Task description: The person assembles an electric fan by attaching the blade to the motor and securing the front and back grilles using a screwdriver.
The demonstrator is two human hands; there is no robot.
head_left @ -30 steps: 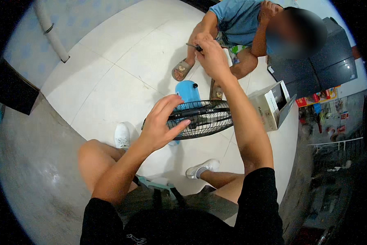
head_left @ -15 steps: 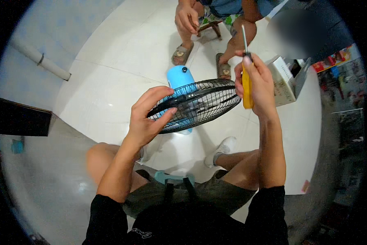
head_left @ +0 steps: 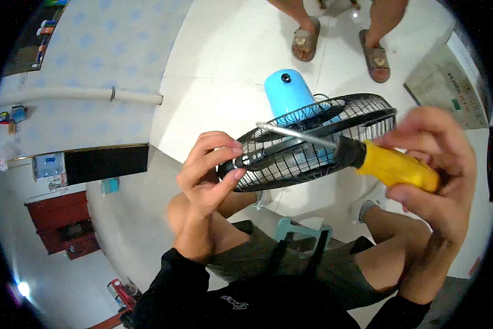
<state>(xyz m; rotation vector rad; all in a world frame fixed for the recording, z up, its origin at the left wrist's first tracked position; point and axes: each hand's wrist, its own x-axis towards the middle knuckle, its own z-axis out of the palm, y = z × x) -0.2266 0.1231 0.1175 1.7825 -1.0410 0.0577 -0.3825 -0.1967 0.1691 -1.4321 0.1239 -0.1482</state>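
Note:
A fan with a black wire cage (head_left: 312, 163) and a light blue body (head_left: 288, 94) stands in front of me, the cage's rim facing up. At the left end of that rim, my left hand (head_left: 205, 172) pinches the black edge band between thumb and fingers. My right hand (head_left: 449, 162) holds a screwdriver (head_left: 397, 166) by its yellow handle. Its metal shaft points left across the top of the fan cage, with the tip short of my left fingers. Whether the shaft touches the cage I cannot tell.
Another person's sandalled feet (head_left: 377, 60) are beyond the fan. A cardboard box (head_left: 449, 88) stands at the far right. Close to me is a pale teal stool (head_left: 304, 230) between my legs. A white pipe (head_left: 93, 95) runs along the left wall.
My view has swung left and closer. The screwdriver has gone from upright beside the fan to lying leftward over its cage. My left hand has closed on the rim's left end.

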